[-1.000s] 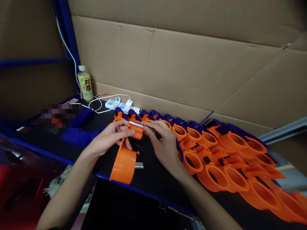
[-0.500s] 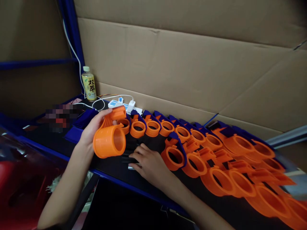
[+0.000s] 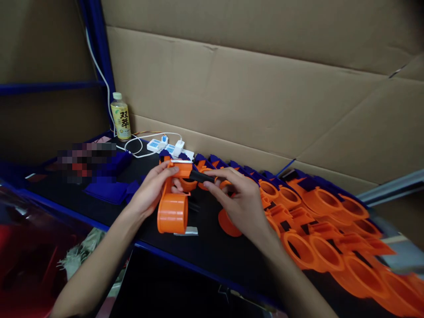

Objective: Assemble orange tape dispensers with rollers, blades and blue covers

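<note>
My left hand (image 3: 149,187) is closed round the frame of an orange tape dispenser (image 3: 172,214), holding it above the black table. The wide ring hangs at the lower end, and a silvery serrated blade (image 3: 181,161) runs along the top. Between the thumb and fingers of my right hand (image 3: 243,201) is a slim black strip (image 3: 201,176). Its left end meets the dispenser's upper head; how far it goes in cannot be seen. Below lie more black strips (image 3: 194,206) and a flat silvery piece (image 3: 189,231).
Rows of orange dispensers (image 3: 326,201), several with blue parts, fill the right side. Blue pieces (image 3: 106,192) lie at left. A drink bottle (image 3: 121,118) and a white power strip (image 3: 155,145) with cables stand at the back, before a cardboard wall (image 3: 238,92).
My right hand has risen from the table with a black strip and brought it to the dispenser. My left hand has moved right and turned the dispenser, so its blade shows on top.
</note>
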The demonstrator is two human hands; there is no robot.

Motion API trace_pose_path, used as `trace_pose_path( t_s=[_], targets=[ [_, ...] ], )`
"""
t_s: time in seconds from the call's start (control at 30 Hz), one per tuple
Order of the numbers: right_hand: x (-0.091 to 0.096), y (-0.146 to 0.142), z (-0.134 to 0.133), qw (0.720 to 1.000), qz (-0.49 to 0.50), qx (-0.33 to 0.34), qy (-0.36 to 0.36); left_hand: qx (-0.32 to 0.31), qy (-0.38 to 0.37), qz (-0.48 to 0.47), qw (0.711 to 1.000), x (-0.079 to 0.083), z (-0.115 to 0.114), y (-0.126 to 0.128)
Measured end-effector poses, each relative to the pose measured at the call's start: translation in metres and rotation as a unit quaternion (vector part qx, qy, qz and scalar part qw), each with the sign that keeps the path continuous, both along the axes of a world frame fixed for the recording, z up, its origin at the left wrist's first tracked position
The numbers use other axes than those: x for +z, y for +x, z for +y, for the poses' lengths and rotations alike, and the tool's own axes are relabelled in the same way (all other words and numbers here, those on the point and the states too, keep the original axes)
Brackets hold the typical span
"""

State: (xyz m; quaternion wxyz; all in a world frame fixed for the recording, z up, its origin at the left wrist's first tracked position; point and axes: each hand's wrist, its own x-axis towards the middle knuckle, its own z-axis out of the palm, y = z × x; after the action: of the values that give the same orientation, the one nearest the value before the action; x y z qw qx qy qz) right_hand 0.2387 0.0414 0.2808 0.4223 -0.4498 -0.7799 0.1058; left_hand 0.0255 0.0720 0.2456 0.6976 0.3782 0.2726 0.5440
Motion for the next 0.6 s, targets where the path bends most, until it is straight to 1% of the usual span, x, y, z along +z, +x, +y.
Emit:
trace_pose_path(
  t_s=[0.07, 0.1, 0.23, 0.37, 0.47, 0.53, 0.6],
  targets=[
    [0.003, -0.007, 0.004, 1.0, 0.016, 0.007, -0.005, -0.012, 0.002, -0.002, 1.0, -0.001, -0.005, 0.01],
    [0.002, -0.011, 0.005, 1.0, 0.021, 0.001, -0.003, -0.007, 0.003, -0.002, 1.0, -0.001, -0.007, 0.014],
    [-0.007, -0.022, 0.006, 0.996, 0.047, -0.062, 0.037, 0.014, -0.009, -0.008, 1.0, -0.002, -0.011, 0.023],
    [-0.012, -0.026, 0.01, 0.989, 0.038, -0.116, 0.086, 0.007, -0.007, -0.011, 1.0, -0.004, -0.013, 0.026],
    [-0.013, -0.029, 0.015, 0.983, -0.007, -0.118, 0.142, 0.0, -0.007, -0.013, 1.0, -0.007, -0.013, 0.03],
    [-0.013, -0.031, 0.018, 0.977, -0.025, -0.111, 0.18, 0.012, -0.001, -0.003, 1.0, -0.009, -0.013, 0.032],
    [-0.015, -0.033, 0.021, 0.977, -0.028, -0.097, 0.189, 0.035, 0.001, 0.011, 0.999, -0.01, -0.012, 0.032]
  ],
)
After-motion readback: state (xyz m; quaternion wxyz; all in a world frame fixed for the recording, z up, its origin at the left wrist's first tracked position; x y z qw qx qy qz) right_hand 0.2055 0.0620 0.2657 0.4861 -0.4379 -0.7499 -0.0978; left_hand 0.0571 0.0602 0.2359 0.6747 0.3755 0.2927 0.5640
